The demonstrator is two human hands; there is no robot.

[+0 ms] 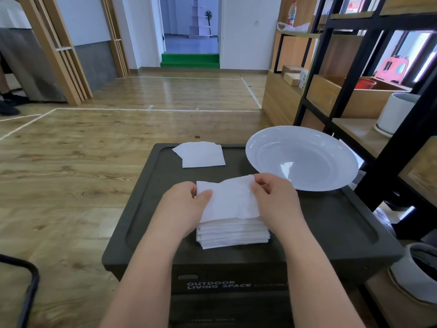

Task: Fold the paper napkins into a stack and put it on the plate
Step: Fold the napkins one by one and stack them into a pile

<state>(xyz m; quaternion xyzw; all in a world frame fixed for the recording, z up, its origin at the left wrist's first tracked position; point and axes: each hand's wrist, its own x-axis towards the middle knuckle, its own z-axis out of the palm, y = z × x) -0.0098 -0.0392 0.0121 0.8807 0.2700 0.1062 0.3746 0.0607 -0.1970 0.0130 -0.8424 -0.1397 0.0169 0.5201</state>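
The left hand [183, 209] pinches the left edge of a single white paper napkin [228, 200], thumb on top and fingers curled behind it, while the right hand [274, 200] pinches the napkin's right edge the same way, fingers bent over the upper corner. Between them the thin, slightly creased sheet is held just above a thick stack of napkins [234, 235], whose layered edges show along its near side. That stack sits near the middle of a dark, matte plastic box lid [331, 233] with a raised rim and a shallow groove round its top; the front face below carries the words "OUTDOOR LIVING SPACE". At the far left of the lid lies a small pile of folded napkins [201, 153], squarish and flat, well apart from the hands. A round, glossy white plate [301, 157] rests at the far right corner, overhanging the lid's edge, just beyond the right hand's fingers. A black metal and wood shelf unit [354, 67] stands close on the right, and pale wooden flooring [71, 162] spreads to the left.
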